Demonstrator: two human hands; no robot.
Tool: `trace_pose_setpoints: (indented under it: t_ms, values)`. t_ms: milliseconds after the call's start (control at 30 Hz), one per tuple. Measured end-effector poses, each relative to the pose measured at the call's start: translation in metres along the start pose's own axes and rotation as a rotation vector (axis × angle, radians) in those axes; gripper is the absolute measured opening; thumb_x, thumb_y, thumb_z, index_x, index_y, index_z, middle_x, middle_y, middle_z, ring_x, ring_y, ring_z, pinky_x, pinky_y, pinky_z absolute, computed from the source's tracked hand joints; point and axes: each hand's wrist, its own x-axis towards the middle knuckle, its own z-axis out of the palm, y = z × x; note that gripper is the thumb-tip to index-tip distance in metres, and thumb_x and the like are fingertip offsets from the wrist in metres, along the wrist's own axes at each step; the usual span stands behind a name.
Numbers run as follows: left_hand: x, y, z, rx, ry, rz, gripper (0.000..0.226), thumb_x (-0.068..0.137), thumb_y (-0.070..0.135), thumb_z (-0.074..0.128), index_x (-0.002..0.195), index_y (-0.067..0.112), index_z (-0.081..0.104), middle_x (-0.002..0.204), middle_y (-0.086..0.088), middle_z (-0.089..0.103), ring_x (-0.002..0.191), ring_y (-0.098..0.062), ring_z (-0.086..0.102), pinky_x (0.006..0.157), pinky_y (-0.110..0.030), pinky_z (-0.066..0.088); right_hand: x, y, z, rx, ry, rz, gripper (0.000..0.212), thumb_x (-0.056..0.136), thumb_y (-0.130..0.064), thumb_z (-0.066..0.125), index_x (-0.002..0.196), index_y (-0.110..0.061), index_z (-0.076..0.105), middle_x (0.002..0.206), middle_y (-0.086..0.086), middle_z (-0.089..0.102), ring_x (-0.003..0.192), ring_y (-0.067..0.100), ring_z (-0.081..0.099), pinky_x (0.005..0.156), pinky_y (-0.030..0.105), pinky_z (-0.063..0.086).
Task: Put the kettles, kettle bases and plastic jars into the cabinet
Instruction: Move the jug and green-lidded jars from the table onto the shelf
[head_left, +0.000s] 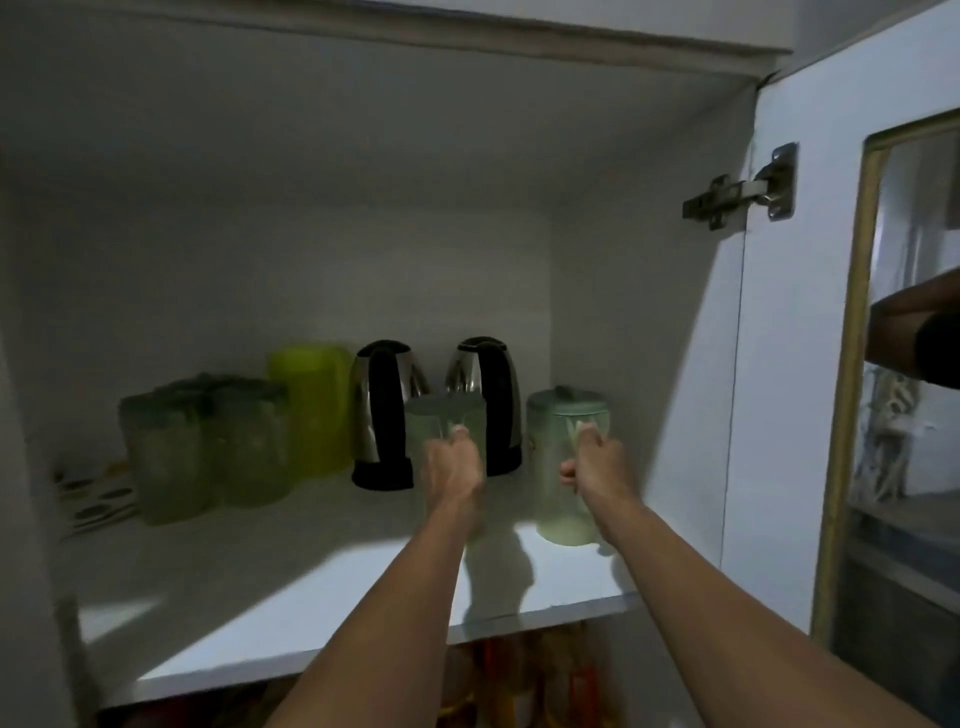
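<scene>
Two translucent pale-green lidded plastic jars stand on the white cabinet shelf (291, 613), the left jar (441, 426) gripped by the left hand's (451, 470) curled fingers, the right jar (563, 467) clasped by the right hand's (597, 462) wrapped fingers.

Two bare forearms, no sleeves, watch or rings seen; left hand (451, 462) & right hand (592, 460) slim w/ short nails, lit from behind, details blurred.
</scene>
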Motion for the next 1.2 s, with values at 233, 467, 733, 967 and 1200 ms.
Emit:
trace_pose_setpoints:
  t_ms: [233,467,733,967,1200]
  values:
    - [0.095,-0.013,0.040,-0.036,-0.140,0.014,0.045,0.102,0.025,0.039,0.132,-0.008,0.049,0.132,-0.026,0.055,0.119,-0.037,0.056,0.080,-0.028,0.040,0.090,0.013,0.059,-0.069,0.070,0.061,0.048,0.102,-0.034,0.039,0.102,0.006,0.066,0.105,0.029,0.069,0.099,0.043,0.067,0.090,0.048,0.055]
    - [0.159,-0.031,0.073,-0.183,-0.224,0.021,0.051,0.076,0.035,0.045,0.084,-0.015,0.052,0.076,-0.028,0.048,0.074,-0.037,0.052,0.064,-0.037,0.031,0.149,0.034,0.087,-0.070,0.083,0.115,0.060,0.096,-0.048,0.035,0.099,0.004,0.065,0.109,0.031,0.068,0.102,0.043,0.067,0.092,0.050,0.054]
    - [0.145,-0.027,0.056,-0.086,-0.248,0.171,0.040,0.097,0.038,0.038,0.093,0.004,0.059,0.101,-0.026,0.063,0.098,-0.040,0.062,0.087,-0.045,0.047,0.127,0.015,0.071,-0.151,0.063,0.143,0.086,0.091,-0.071,0.033,0.116,0.003,0.065,0.116,0.025,0.067,0.106,0.038,0.065,0.092,0.042,0.051]
    - [0.133,-0.025,0.039,0.072,-0.250,0.065,0.099,0.076,0.078,0.038,0.136,-0.001,0.048,0.139,-0.027,0.049,0.127,-0.043,0.047,0.107,-0.047,0.039,0.107,0.008,0.055,-0.148,0.137,0.182,0.095,0.086,-0.075,0.037,0.140,0.003,0.043,0.134,0.026,0.058,0.118,0.041,0.059,0.099,0.050,0.049]
    - [0.075,-0.004,0.004,0.284,-0.270,0.068,0.078,0.097,0.056,0.040,0.148,-0.001,0.028,0.152,-0.025,0.032,0.139,-0.038,0.034,0.109,-0.037,0.031,0.047,-0.009,0.019,-0.229,0.179,0.127,0.059,0.100,-0.050,0.040,0.131,0.000,0.043,0.132,0.024,0.056,0.118,0.040,0.056,0.090,0.040,0.044]
